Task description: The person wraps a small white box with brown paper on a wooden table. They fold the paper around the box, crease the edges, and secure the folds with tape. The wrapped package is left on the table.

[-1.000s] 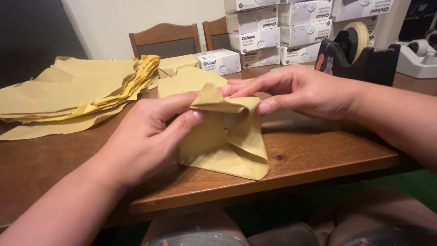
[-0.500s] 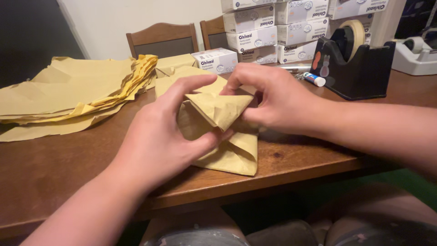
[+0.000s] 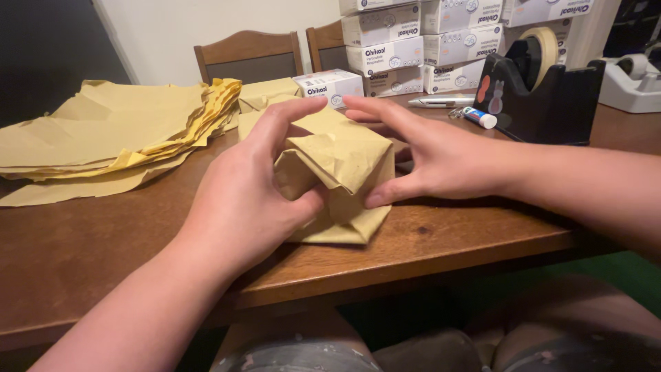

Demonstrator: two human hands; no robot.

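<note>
bare forearms without sleeves, left grip, right grip, no rings, dark worn trousers

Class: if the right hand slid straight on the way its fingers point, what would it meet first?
Probably the left hand, since the right hand points left across the folded paper parcel; depth is unclear.
</note>
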